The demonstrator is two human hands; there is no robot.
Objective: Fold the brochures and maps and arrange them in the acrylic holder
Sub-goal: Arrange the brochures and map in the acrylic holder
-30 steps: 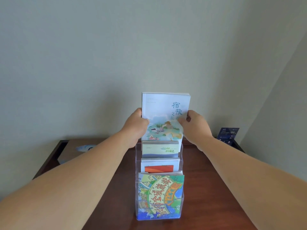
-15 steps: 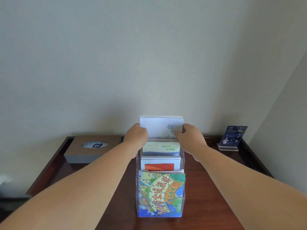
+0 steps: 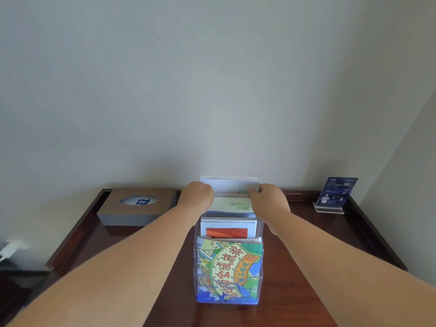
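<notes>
A clear tiered acrylic holder stands on the dark wooden table. Its front pocket holds a colourful cartoon map. Behind it sit a white brochure with a red band and a pale green brochure. A light blue brochure stands in the rear pocket, with only its top strip showing. My left hand grips its left edge and my right hand grips its right edge.
A brown tissue box lies at the back left of the table. A small blue sign in a clear stand sits at the back right. A plain wall rises just behind the table. A white plug shows at far left.
Both hands have lowered the light blue brochure into the rear pocket, from well above the holder to almost fully sunk. The camera view has tilted, showing more of the table.
</notes>
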